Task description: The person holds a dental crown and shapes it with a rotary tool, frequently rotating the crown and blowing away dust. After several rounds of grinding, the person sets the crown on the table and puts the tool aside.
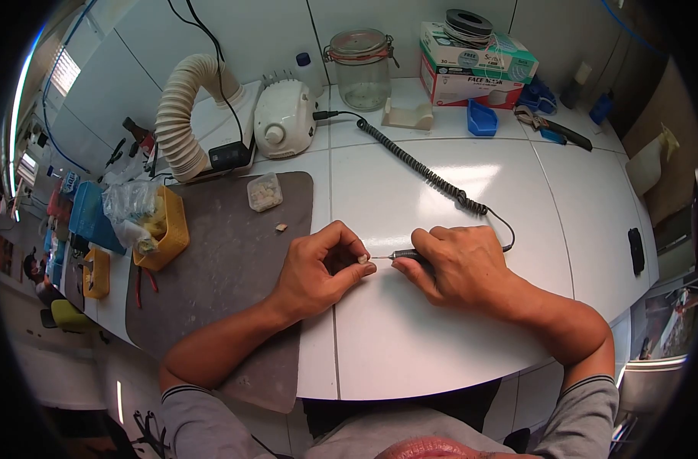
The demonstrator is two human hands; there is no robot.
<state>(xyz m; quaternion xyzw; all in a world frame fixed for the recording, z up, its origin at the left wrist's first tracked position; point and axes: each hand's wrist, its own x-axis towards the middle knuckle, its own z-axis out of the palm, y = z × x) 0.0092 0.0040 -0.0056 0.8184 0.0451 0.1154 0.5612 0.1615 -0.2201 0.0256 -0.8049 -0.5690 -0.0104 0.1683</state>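
Observation:
Between the thumb and fingertips of my left hand (314, 266) is a small whitish piece (362, 259), mostly covered by the fingers. My right hand (469, 264) is closed around a black rotary handpiece (404, 255), which points left. Its thin metal bit (381, 258) reaches right up to the pinched piece. From the back of the handpiece a coiled black cord (418, 170) runs to a white motor control unit (285, 122). Both hands are over the white tabletop (410, 344), near the edge of a grey mat (226, 298).
On the mat stand a clear tub (265, 192) of small pale pieces and one loose pale fragment (281, 227). A ribbed hose (179, 115) and yellow bin (173, 226) are left. Behind are a glass jar (362, 80), mask boxes (471, 84) and a blue tray (482, 118).

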